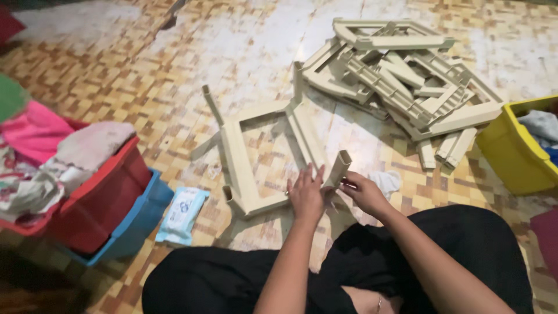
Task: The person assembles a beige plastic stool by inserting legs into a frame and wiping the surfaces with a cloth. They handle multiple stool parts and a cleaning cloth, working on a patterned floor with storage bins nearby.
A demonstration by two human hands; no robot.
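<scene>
Frame (264, 154): a beige plastic rectangle lying flat on the patterned floor (116, 75), directly in front of the seated person. Short socket posts stand at its corners. One post (339, 167) at the near right corner is in hand.

Left hand (306, 195): laid flat, fingers extended, pressing on the near right corner of the frame beside the post. It grips nothing.

Right hand (363, 192): fingers closed about the base of the post, which tilts slightly to the right.

Progress, as judged: early. One frame is laid out and under work; no tier or upright stack stands yet. A pile of parts (401, 75), the same beige, lies heaped beyond the frame, unassembled, with several short loose pieces at its near edge. Most of the work appears to remain.

Containers:
- Red bin (110, 192), left, heaped above the rim with folded cloth in pink, white and prints. It sits nested in a blue bin (139, 224), of which only the rim and one side show.
- Yellow bin (511, 154), right edge, partly out of view, holding pale and blue cloth.

Other items: a wipes pack (182, 214), light blue, flat on the floor beside the blue bin; a white rag (388, 181) just right of the right hand.
</scene>
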